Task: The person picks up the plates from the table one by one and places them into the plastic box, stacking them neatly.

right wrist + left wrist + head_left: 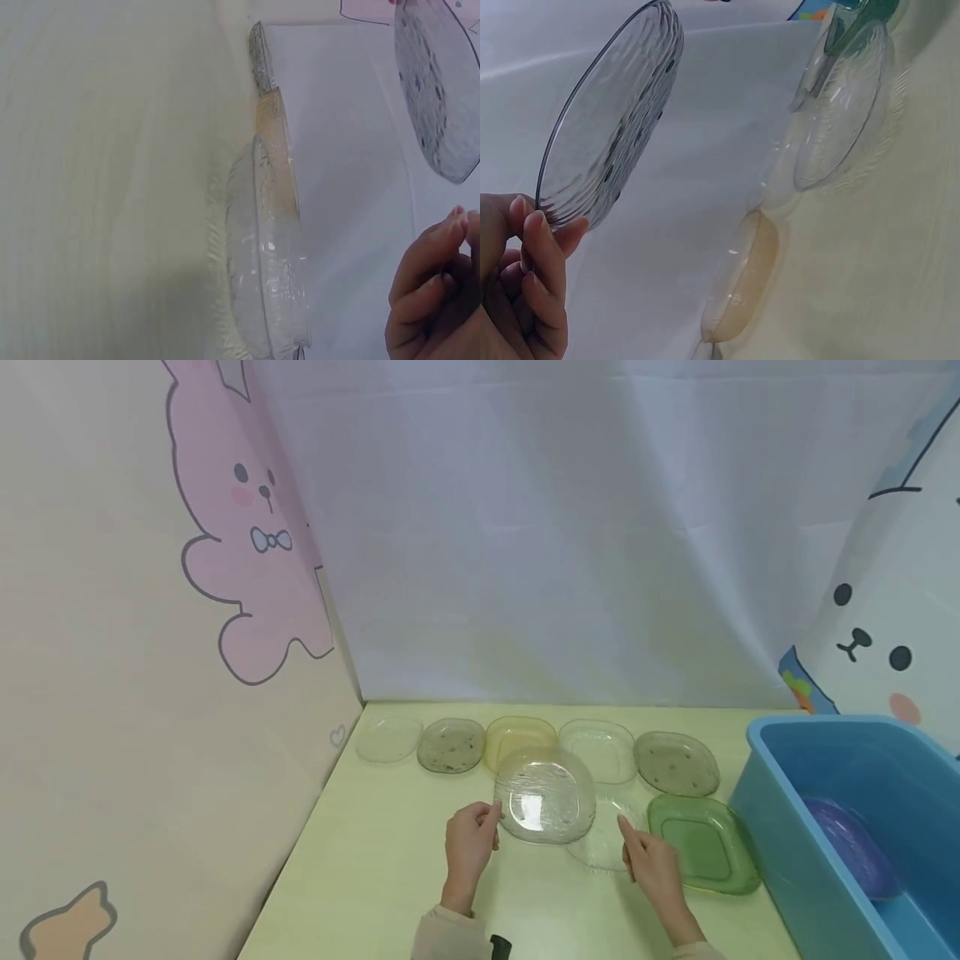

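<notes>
My left hand [471, 845] pinches the left edge of a greyish see-through plate [551, 777] between thumb and fingers. The plate is raised over the table and tilted; its rippled underside shows in the left wrist view. My right hand [654, 864] holds nothing, its fingers loosely bent, a short way from the plate's right side. Beneath that hand, a clear plate [600, 850] lies on the table, partly covered by the raised plate in the head view. Right of it lies a green square plate [703, 843].
Along the back lie a clear plate [388, 739], a grey plate [451, 745], an amber plate [517, 735], another clear plate [597, 750] and a second grey plate [677, 763]. A blue tub [780, 802] on the right contains a purple plate [851, 847].
</notes>
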### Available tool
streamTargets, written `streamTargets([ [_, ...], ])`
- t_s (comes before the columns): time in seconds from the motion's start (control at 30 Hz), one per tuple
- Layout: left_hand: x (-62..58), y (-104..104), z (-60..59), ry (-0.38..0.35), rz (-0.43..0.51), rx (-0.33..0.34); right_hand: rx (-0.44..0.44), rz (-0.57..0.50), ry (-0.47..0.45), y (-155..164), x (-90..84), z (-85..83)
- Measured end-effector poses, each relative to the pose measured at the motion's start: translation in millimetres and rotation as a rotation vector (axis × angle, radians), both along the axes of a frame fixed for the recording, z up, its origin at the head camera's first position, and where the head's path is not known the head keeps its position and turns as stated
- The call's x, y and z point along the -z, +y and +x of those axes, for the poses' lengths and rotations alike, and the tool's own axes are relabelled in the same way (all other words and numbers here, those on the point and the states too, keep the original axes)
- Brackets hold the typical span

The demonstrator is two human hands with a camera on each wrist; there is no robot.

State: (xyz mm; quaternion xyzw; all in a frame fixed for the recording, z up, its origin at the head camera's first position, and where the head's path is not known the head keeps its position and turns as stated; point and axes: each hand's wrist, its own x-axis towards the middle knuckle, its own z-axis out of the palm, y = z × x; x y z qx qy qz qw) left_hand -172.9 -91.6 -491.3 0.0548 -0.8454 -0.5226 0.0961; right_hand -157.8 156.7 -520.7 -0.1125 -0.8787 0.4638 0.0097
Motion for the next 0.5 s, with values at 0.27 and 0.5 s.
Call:
streamTargets([
  [0.27, 18.0, 21, 7.0, -0.004, 0.042, -0.027, -0.044, -0.202, 0.025, -11, -8.2, -2.2],
  [0.5, 22.5, 29, 10.7, 0.008, 0.07, -0.042, -0.08, -0.136, 0.01, -15, -9.6, -2.5],
])
